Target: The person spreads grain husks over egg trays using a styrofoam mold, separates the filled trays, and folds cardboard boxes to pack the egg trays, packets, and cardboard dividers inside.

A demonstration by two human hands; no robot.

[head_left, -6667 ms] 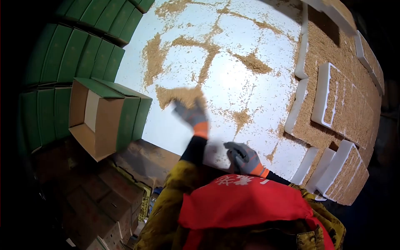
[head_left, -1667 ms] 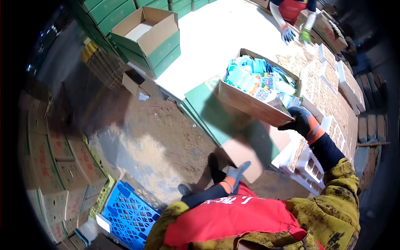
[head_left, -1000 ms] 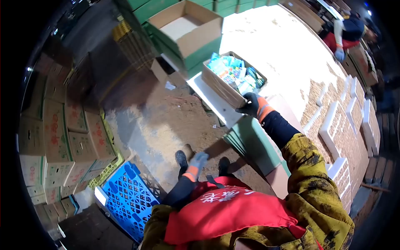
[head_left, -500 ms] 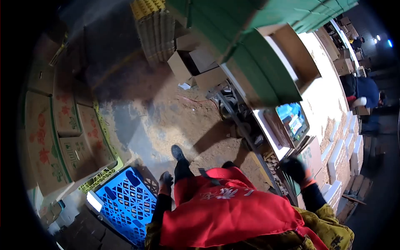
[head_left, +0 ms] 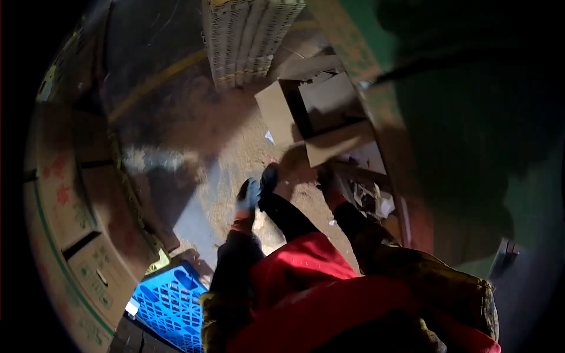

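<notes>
My left hand (head_left: 248, 195), in a dark and grey glove with an orange cuff, reaches forward over the floor beside my shoe (head_left: 269, 176). Its fingers look stretched out, and I see nothing in it. My right hand (head_left: 327, 181), in a dark glove, is just below the near flap of an open cardboard box (head_left: 335, 141). Shadow hides its fingers, so I cannot make out whether it touches the flap. Pale sheets or inner flaps show inside the box.
Tall stacked egg trays (head_left: 247, 44) stand beyond the box. Printed cartons (head_left: 76, 217) are stacked at the left, near a blue plastic pallet (head_left: 170, 300). Green cartons (head_left: 471, 147) loom dark at the right. Scraps (head_left: 376, 203) lie on a low shelf.
I have moved forward, so the open box and egg trays are nearer. My right hand has come down from the bench to the box; my left hand has swung forward.
</notes>
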